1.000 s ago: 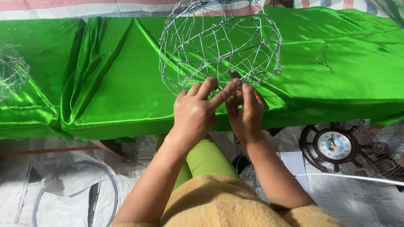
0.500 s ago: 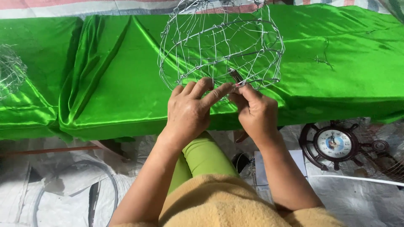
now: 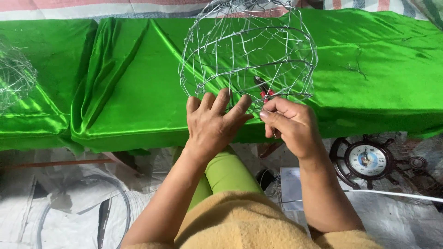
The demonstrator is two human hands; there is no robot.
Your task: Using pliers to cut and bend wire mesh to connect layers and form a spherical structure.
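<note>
Head-camera view over a work surface (image 3: 392, 69) draped in bright green satin cloth (image 3: 115, 92), which runs from the left edge to the right and hangs in folds at its near edge. At the centre, a domed wire frame (image 3: 247, 50) of thin silvery strands stands tilted on the cloth, its near rim at the surface's near edge. A second wire frame (image 3: 14, 76) shows only partly at the far left.

Below, on the floor, pale plastic sheeting (image 3: 60, 203) lies crumpled, with a round clock shaped like a ship's wheel (image 3: 367, 159) to the right and a white cable (image 3: 397, 194) just in front of it.

The person, in a mustard top with a lime-green trouser leg (image 3: 226, 173) showing beneath, works at the frame's near rim. The left hand (image 3: 212, 124) lies flat with its fingers spread against the lower wires, pressing rather than clasping. The right hand (image 3: 290, 124) is in a closed grip on red-handled pliers (image 3: 264, 90), whose dark tip pokes in among the rim wires. The two hands sit just beside each other.
</note>
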